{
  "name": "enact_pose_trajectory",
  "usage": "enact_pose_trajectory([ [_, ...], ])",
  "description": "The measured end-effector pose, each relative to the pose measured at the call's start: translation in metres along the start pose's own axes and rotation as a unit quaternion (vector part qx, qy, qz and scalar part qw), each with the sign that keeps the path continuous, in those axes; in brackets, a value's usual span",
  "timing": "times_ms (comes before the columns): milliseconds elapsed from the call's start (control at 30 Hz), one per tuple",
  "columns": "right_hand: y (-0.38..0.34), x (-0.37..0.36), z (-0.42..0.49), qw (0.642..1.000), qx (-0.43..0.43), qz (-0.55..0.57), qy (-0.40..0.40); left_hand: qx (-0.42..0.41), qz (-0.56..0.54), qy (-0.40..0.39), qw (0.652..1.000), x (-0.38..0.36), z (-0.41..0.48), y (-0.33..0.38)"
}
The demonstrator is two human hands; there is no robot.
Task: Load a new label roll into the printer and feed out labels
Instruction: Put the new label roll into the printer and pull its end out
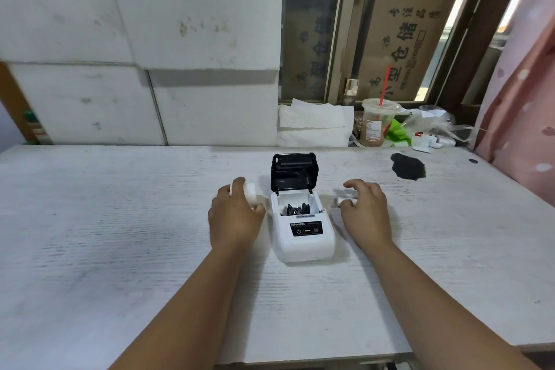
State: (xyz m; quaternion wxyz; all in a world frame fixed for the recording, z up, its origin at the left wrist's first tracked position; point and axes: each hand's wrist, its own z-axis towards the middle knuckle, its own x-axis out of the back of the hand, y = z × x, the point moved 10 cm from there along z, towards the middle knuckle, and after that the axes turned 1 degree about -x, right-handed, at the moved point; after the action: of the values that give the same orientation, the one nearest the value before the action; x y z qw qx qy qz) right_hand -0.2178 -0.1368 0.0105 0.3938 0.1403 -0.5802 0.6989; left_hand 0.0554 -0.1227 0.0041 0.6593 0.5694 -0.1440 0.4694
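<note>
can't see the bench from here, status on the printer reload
Left hand gripping label roll. Right hand on small white piece. Label printer lid open, bay not loaded. Nothing blocking.

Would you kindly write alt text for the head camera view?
A small white label printer sits on a pale wood-grain table, its black lid open. The left hand grips a white label roll beside it; the right hand touches a small white object.

An iced drink cup stands beside folded white tissue, near stacked cardboard boxes.
</note>
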Motion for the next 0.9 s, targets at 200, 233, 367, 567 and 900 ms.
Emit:
enact_pose_trajectory([
  [200, -0.001, 0.001, 0.001, 1.000, 0.003, 0.025, 0.001, -0.021, -0.050, -0.022, 0.998, -0.004, -0.003, 0.006],
  [233, -0.001, 0.002, 0.000, 1.000, 0.004, 0.031, 0.003, -0.027, -0.060, -0.027, 0.997, -0.005, -0.004, 0.006],
  [367, -0.002, 0.006, -0.001, 0.998, 0.009, 0.061, 0.013, -0.054, -0.136, -0.011, 0.989, 0.005, -0.005, 0.013],
  [567, -0.004, 0.014, -0.002, 0.995, 0.017, 0.095, 0.040, -0.004, -0.284, 0.049, 0.957, 0.028, -0.004, 0.009],
  [900, -0.011, 0.017, -0.004, 0.989, 0.034, 0.137, 0.040, -0.077, -0.366, -0.015, 0.927, 0.038, -0.023, 0.049],
])
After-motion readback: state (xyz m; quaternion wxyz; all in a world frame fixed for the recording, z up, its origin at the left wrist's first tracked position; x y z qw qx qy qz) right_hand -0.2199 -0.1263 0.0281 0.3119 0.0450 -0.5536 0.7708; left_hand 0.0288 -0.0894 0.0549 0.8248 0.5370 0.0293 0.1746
